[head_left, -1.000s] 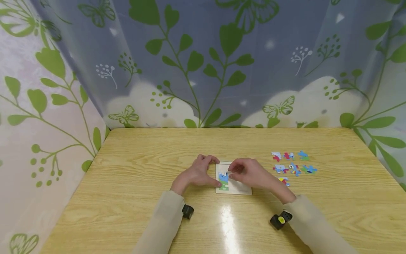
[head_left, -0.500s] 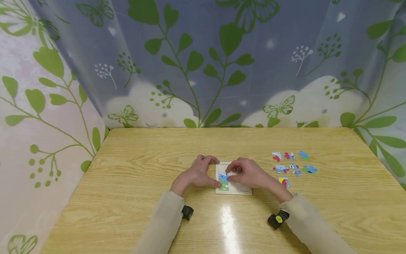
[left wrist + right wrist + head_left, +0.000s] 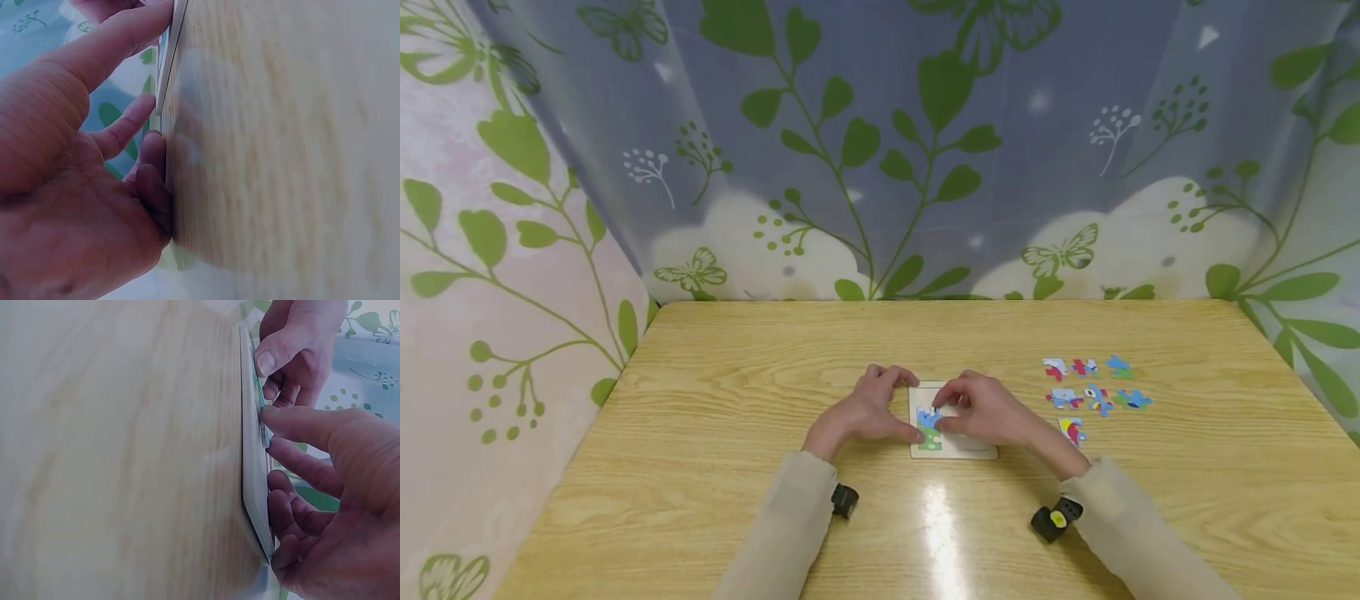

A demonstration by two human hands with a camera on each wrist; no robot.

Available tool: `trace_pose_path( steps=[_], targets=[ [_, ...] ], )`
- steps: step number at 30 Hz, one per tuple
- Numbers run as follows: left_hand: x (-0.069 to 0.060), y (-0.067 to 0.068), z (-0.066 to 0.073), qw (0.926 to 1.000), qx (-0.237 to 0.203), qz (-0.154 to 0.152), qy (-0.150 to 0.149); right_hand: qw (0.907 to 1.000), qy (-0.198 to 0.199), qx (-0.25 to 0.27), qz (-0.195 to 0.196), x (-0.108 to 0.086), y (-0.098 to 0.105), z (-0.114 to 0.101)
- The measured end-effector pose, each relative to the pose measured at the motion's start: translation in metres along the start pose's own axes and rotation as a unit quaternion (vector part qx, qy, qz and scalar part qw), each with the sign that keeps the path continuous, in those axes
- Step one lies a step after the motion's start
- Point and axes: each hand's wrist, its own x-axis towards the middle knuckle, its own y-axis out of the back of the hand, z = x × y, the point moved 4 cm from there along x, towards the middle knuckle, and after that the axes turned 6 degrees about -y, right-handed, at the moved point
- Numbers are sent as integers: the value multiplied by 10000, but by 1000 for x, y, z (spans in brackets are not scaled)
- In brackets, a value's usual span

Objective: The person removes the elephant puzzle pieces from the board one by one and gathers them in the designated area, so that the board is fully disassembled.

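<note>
A pale puzzle board (image 3: 970,452) lies flat on the table, with blue and green jigsaw pieces (image 3: 930,442) in its left part. My left hand (image 3: 868,410) spans the board's left side. Its thumb rests on the board near the green part, and its index finger touches the upper left corner; in the left wrist view, both reach out nearly straight. With thumb and index finger, my right hand (image 3: 988,410) pinches a small blue-and-white puzzle piece (image 3: 935,411) low against the board. Most of that piece is hidden by the fingertips.
Several loose puzzle pieces (image 3: 1097,402) lie in rows to the right of the board, beyond my right hand. The wooden table (image 3: 737,358) ends at a leaf-patterned curtain (image 3: 880,208) behind and at both sides.
My right hand has moved slightly left and its fingertips have come down closer to the blue pieces on the board. My left hand has stayed in place.
</note>
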Motion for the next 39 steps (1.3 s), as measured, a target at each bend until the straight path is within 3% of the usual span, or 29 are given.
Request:
trace_pose_path(
  steps=[39],
  targets=[
    [0,0,-1,9999,-78,-23,122,9985,-83,539,-56,-5,1,-3]
  ],
)
